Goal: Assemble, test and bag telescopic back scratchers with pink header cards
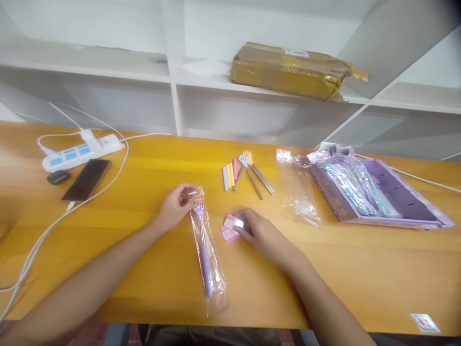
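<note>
My left hand (178, 206) pinches the top end of a clear plastic bag (218, 276). Inside the bag lies a purple back scratcher (205, 262) with a claw head, a metal shaft and a purple handle. To the right of it, my right hand (255, 230) has its fingers closed on small pink and white cards (230, 228) at the table surface. Something dark and greyish shows under those fingers, too blurred to name. Beyond the hands lie a blue back scratcher head (243, 160) and an orange one (249, 157) on metal shafts, beside several coloured handles (230, 175).
Empty clear bags (298, 197) lie right of the shafts. A purple box (418, 192) holds bagged blue-green items (360, 187). At left are a power strip (84, 153), a phone (86, 180) and white cables. A taped carton (288, 71) rests on the shelf behind.
</note>
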Demonstrator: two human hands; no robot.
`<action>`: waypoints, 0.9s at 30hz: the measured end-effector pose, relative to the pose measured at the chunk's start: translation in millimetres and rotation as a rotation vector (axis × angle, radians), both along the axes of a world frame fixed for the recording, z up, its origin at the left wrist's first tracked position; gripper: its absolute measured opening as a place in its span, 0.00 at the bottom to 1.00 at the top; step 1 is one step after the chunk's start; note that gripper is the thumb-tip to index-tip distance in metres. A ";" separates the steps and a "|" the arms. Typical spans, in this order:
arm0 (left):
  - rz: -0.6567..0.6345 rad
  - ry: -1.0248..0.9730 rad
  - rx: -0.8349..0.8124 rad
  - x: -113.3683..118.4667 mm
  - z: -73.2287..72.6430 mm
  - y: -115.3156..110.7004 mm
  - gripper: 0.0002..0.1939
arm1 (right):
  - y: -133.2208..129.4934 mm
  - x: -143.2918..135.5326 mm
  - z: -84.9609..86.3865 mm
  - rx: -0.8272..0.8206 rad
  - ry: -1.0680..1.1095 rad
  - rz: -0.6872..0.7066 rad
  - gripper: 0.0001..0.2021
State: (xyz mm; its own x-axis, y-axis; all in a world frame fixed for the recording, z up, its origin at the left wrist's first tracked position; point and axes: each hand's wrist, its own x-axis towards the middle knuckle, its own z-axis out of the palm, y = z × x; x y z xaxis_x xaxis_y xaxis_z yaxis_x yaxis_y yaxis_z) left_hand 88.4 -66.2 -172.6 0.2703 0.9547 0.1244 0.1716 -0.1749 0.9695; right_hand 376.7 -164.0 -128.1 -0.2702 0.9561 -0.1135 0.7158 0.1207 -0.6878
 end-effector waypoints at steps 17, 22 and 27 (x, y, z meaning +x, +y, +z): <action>0.002 -0.034 -0.049 0.7 3.3 0.3 0.13 | -0.1 -11.7 -8.8 -0.047 0.667 -0.202 0.15; -0.032 -0.086 -0.084 2.4 5.5 -1.3 0.13 | 1.3 -12.7 -8.3 -0.154 0.813 -0.268 0.18; -0.084 -0.192 -0.221 5.2 1.1 -5.7 0.16 | 5.1 -12.8 -12.9 -0.130 0.898 -0.375 0.17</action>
